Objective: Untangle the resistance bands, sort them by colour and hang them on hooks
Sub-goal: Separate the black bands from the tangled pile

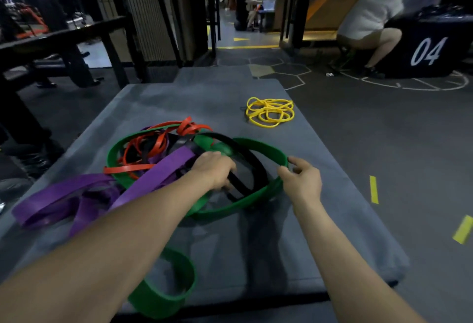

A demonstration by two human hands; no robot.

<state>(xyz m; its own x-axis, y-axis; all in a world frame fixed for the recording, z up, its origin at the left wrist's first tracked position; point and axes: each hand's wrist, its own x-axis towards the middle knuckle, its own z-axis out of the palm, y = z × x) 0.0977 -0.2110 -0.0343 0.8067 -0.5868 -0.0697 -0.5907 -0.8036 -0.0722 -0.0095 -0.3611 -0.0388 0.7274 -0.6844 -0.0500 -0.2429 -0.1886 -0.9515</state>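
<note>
A tangle of resistance bands lies on a grey mat (332, 220): wide purple bands (64, 194), thin orange bands (153, 143), black bands (253, 169) and green bands (263, 147). My left hand (215, 169) reaches into the pile and curls its fingers round a black band. My right hand (302, 179) pinches the right rim of a large green loop between thumb and fingers. Another wide green band (174, 289) lies at the mat's near edge under my left forearm. A separate heap of thin yellow bands (270, 111) sits at the far right of the mat.
A black metal rack (76, 41) stands at the left. At the right a person (368, 20) squats beside a black box marked 04 (427, 51). Another person (243, 5) sits in the far corridor. Yellow tape marks (373, 189) dot the dark floor.
</note>
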